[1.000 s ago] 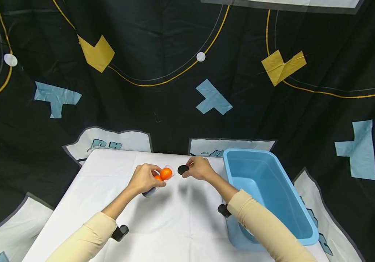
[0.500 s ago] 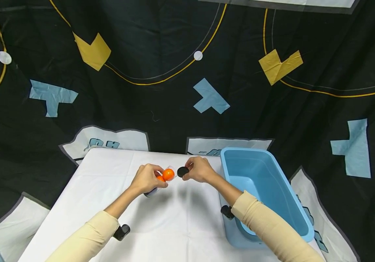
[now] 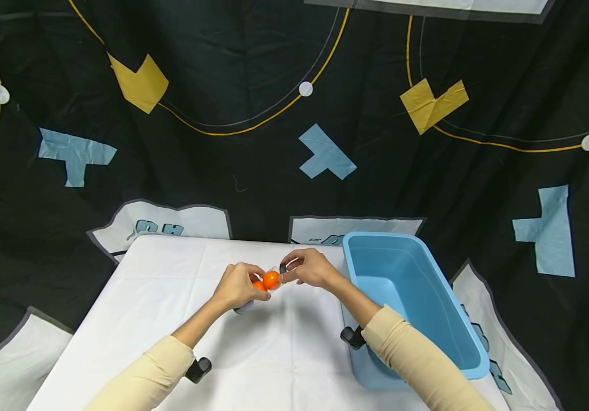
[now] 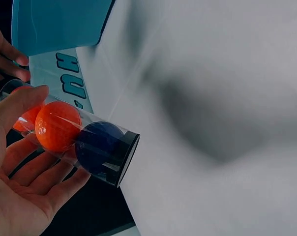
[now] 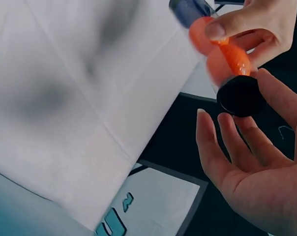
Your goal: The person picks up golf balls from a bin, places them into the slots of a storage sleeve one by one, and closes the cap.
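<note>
— Where's the clear ball tube [image 4: 72, 142]?

— Above the white tablecloth [image 3: 284, 348], gripped by the left hand [image 3: 237, 285], tilted; open end toward the right hand [image 3: 312, 268].

— And that hand?

— It pinches the black cap [image 5: 241, 96] at the mouth.

Both arms in cream sleeves reach forward over the white surface [image 3: 135, 297], bent at the elbows so the hands meet near its far edge, each wrist wearing a dark camera mount. The left hand [image 3: 236, 285] lies palm up above the surface, its thumb and curled fingers [image 4: 20, 105] wrapped round what it holds. The right hand [image 3: 308, 268] faces it from the other side, almost touching it, palm turned toward the left hand, with its thumb and slightly bent fingers [image 5: 222, 142] pinching at their tips.
</note>
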### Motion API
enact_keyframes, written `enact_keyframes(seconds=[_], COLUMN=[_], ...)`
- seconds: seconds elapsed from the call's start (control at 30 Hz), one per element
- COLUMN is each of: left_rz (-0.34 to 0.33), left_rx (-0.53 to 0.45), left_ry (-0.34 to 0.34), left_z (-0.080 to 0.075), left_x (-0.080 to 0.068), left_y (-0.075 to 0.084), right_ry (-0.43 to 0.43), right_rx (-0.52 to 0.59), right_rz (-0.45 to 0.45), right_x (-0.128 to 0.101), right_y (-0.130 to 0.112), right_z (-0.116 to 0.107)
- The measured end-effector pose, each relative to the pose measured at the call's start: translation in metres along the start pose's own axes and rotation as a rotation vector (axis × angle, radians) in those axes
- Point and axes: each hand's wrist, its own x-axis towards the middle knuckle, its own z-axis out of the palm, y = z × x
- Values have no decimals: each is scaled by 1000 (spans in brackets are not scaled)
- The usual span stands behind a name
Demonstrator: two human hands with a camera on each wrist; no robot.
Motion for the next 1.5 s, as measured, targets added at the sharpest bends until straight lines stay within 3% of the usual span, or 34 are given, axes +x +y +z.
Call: enact_keyframes(seconds=[0.3, 0.57, 0.87, 1.23, 1.5], left_rz=[0, -12, -29, -18, -56], left_rx=[-36, -62, -73, -69, -28], left_ry=[19, 26, 50, 63, 38], left_z=[22, 43, 61, 71, 68], left_x=[0, -1, -3, -5, -9], left_y=[0, -5, -13, -21, -20], right_ry=[-10, 1, -39, -7, 25], right_rx=[154, 132, 190, 102, 121], right_rz=[56, 92, 141, 147, 171], right_x=[-3, -4, -3, 1, 2], right_y=[14, 23, 29, 35, 36], right_z=[6, 10, 12, 22, 24])
